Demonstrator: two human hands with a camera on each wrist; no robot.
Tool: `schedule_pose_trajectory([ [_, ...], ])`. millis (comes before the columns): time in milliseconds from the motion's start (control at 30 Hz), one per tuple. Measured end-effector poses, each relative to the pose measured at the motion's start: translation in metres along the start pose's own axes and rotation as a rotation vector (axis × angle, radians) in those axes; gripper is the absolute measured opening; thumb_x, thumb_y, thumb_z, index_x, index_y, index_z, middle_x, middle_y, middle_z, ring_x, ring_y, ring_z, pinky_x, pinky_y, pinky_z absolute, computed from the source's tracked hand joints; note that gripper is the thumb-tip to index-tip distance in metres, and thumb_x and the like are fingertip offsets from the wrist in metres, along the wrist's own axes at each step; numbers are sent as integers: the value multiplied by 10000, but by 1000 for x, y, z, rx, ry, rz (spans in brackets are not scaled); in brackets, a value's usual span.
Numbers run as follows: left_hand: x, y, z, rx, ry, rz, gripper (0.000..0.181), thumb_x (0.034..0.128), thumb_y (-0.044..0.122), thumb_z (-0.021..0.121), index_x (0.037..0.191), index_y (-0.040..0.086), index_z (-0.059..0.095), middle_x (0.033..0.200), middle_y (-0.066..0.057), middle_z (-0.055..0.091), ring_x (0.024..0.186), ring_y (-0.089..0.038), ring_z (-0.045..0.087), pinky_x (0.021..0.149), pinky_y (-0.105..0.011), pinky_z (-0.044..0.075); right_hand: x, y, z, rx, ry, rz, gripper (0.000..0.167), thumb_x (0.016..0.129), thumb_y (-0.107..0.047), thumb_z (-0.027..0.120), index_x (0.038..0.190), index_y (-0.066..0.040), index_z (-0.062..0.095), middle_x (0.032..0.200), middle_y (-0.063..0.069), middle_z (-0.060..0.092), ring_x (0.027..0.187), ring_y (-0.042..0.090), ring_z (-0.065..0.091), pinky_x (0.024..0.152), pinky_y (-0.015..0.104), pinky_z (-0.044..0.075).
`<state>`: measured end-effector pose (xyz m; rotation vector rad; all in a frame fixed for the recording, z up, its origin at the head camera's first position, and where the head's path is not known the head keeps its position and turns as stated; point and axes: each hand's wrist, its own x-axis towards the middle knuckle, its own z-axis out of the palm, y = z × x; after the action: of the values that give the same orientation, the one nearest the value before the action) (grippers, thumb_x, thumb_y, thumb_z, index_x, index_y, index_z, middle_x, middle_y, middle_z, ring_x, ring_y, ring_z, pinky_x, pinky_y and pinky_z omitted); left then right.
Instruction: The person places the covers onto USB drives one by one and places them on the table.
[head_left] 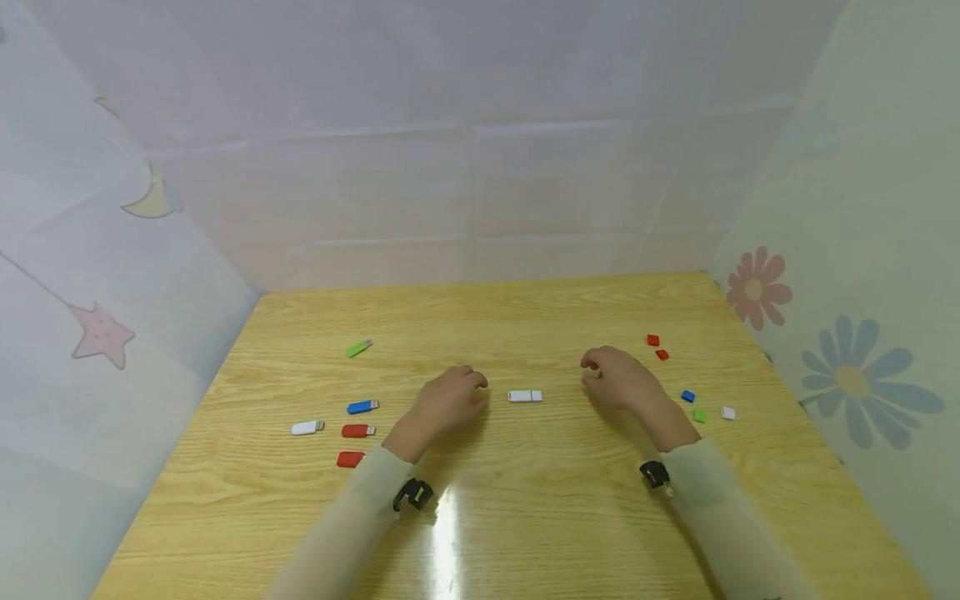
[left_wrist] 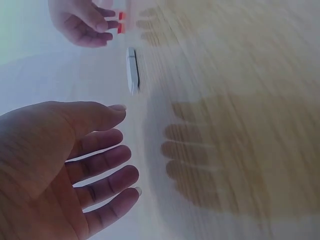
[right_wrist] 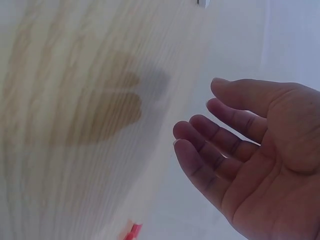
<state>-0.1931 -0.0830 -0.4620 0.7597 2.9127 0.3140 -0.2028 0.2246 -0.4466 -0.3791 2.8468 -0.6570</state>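
A white USB stick (head_left: 524, 396) with its cap on lies flat on the table between the two hands. To its left is my left hand (head_left: 452, 397), fingers loosely bent and holding nothing. On the other side, my right hand (head_left: 619, 379) hovers above the wood, also with nothing in it. The left wrist view shows the white stick (left_wrist: 132, 71) beyond the left fingertips, apart from them. In the right wrist view the right hand (right_wrist: 250, 150) has relaxed fingers, and only an end of the stick (right_wrist: 202, 2) shows at the top edge.
Uncapped USB sticks lie at left: green (head_left: 358, 348), blue (head_left: 363, 407), white (head_left: 307, 427), red (head_left: 358, 431) and another red one (head_left: 349, 459) partly behind the left sleeve. Loose caps lie at right: red (head_left: 653, 340), blue (head_left: 687, 396), green (head_left: 700, 416), white (head_left: 727, 412).
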Motion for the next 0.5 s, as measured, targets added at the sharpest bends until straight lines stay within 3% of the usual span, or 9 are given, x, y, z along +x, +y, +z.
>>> schedule_pose_trajectory([
  [500,-30,-23,-6,-17,19,-45,289,980,258,686,1219,96,692,1196,-69,671,1128,-251,627,930,-402,554,-10,25,-20,-2,23,23,332,998,-135,613,1268,58,604,1261,287,587,1109,452,597,896,572,517],
])
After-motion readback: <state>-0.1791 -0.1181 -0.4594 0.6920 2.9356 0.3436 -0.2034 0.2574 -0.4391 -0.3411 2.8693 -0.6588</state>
